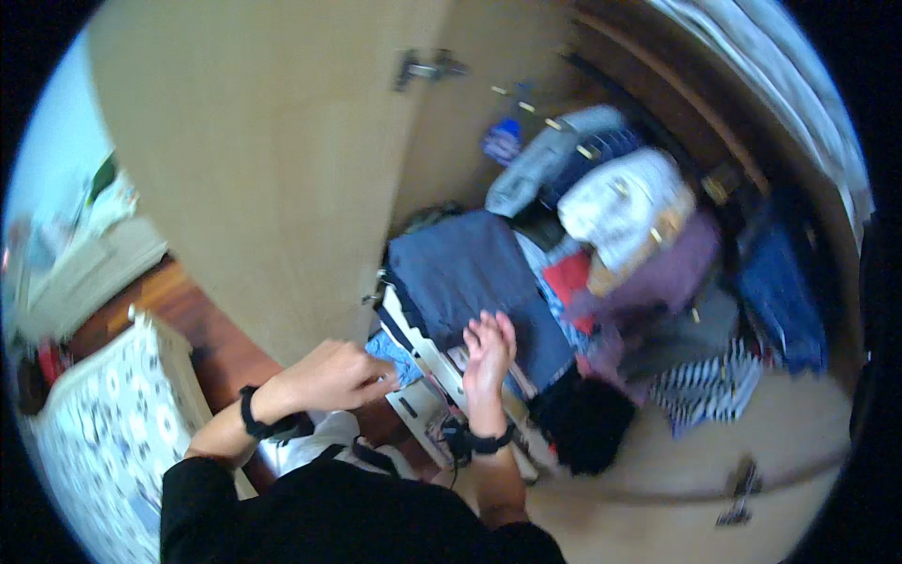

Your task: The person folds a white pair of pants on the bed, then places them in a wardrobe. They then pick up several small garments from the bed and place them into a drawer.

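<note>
My left hand (338,374) is in front of the wardrobe with its fingers curled; whether anything is inside them cannot be seen. A piece of light-blue patterned cloth (396,358) shows just past its fingers. My right hand (486,356) is turned palm up, fingers a little bent, holding nothing. Behind it lies a folded dark grey-blue garment (461,264) on top of a stack; I cannot tell whether the hand touches it. A black cloth (585,423) hangs to the right of that hand. Both wrists wear black bands.
A wardrobe door (282,141) stands open on the left, another door (634,479) at lower right. Inside are a white garment (613,204), a purple garment (669,268) and a striped cloth (705,384). A bed with a patterned cover (113,437) is at left.
</note>
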The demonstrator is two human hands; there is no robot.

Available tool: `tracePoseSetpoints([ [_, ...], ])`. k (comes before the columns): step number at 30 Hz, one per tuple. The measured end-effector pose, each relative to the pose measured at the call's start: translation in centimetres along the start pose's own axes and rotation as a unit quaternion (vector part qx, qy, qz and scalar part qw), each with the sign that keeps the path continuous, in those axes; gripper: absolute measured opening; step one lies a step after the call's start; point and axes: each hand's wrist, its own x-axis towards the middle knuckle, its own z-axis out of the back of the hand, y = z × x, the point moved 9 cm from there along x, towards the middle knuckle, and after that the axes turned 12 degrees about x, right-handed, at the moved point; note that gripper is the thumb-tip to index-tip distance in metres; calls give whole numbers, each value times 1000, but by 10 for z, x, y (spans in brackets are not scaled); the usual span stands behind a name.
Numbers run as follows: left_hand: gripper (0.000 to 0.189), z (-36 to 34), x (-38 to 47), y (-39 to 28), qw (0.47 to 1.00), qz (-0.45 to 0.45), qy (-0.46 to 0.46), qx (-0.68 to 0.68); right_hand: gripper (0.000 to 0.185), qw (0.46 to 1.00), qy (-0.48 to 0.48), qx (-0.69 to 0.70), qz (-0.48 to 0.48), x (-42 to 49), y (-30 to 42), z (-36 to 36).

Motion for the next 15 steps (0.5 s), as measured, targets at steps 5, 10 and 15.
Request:
tracePoseSetpoints([
  [5, 21, -57, -176, 74, 951, 306, 21, 24, 38, 985, 65, -136, -84, -54, -79, 22],
  [10, 24, -64, -358, 89, 830, 522, -111, 159, 27, 950, 143, -194, -197, -122, -157, 40],
  [15, 19, -57, -468, 92, 742, 623, -66, 238, 13, 894, 273, -249, -255, -195, -212, -12],
])
